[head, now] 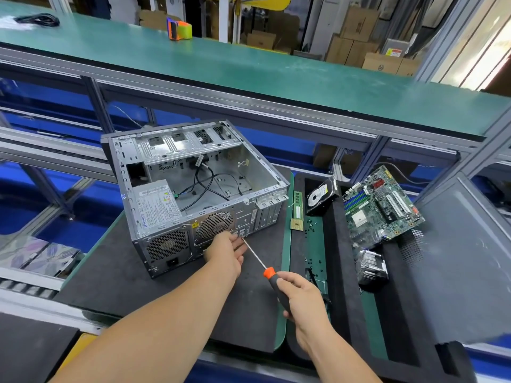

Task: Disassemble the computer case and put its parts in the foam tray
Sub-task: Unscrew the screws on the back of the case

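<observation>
The open computer case [193, 189] lies on a dark foam mat, rear panel toward me, with the power supply [156, 205] and black cables still inside. My left hand [225, 254] rests against the rear panel below the fan grille, fingers at the screwdriver tip. My right hand [300, 299] grips the orange-and-black handle of a screwdriver [265, 268] whose tip meets the rear panel. The black foam tray [340, 272] to the right holds a motherboard [381, 205], a hard drive [320, 196] and a heatsink [372, 268].
A RAM stick [298, 204], a CPU chip [296, 225] and several small screws [311, 226] lie on the green strip between case and tray. A grey side panel [456, 258] leans at the right. A green conveyor shelf [249, 67] runs across behind.
</observation>
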